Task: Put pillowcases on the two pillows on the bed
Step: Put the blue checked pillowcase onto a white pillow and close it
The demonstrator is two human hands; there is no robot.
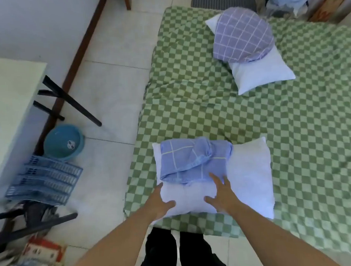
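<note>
Green-and-white checked bedding covers the bed (294,136), which fills the right side of the view, with pale floor tiles (110,91) to its left. Two white pillows lie on it: the near pillow (248,169) at about six o'clock by the bed's near edge, and the far pillow (257,72) at about one o'clock. Two pillowcases are in view, each bunched on top of a pillow: a blue pillowcase (188,160) on the near pillow's left part and a purple checked pillowcase (242,34) on the far one. Both arms reach forward over the near pillow. The left hand (160,203) rests on its near left part, fingers spread and gripping nothing. The right hand (221,191) lies flat, spread fingertips at the blue pillowcase's near edge. One blue bowl (64,141) and one blue basket (44,180) sit on the floor at nine o'clock.
</note>
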